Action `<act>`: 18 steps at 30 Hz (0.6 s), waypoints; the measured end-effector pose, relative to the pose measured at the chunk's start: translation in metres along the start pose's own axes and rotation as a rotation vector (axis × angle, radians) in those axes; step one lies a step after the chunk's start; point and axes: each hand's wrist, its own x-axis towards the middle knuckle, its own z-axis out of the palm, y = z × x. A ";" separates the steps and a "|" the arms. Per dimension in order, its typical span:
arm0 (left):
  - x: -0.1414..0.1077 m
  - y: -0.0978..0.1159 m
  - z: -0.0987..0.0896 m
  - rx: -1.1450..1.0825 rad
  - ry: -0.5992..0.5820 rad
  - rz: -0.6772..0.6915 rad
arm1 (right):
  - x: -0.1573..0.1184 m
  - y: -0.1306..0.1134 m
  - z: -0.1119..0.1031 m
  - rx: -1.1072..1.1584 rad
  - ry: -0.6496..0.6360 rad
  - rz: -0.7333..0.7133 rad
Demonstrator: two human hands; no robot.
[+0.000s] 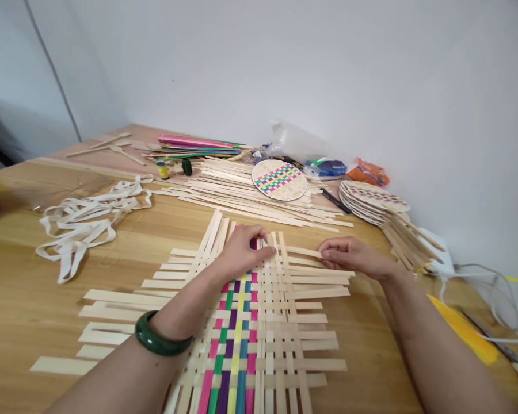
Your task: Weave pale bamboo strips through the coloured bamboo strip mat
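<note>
A loosely woven mat (242, 322) of pale bamboo strips lies on the wooden table, with pink, green, purple, yellow and blue strips running lengthwise down its middle. At its far end, my left hand (246, 250), with a dark green bangle on the wrist, is closed with thumb and forefinger on pale lengthwise strips. My right hand (349, 256) pinches the right end of a pale crosswise strip (304, 252), just beyond the mat's right side. The strip's other end runs toward my left fingers, which partly hide the weave there.
Behind the mat lie loose pale strips (233, 187), a round woven fan (280, 180) and coloured strips (198, 145). White ribbon (90, 218) is heaped at left. Stacked fans (371, 201) stand at right, near a white cable (496, 305) and a yellow sheet (464, 330).
</note>
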 end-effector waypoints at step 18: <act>0.000 -0.002 0.006 -0.094 -0.008 0.070 | 0.008 -0.015 0.026 -0.201 0.038 -0.075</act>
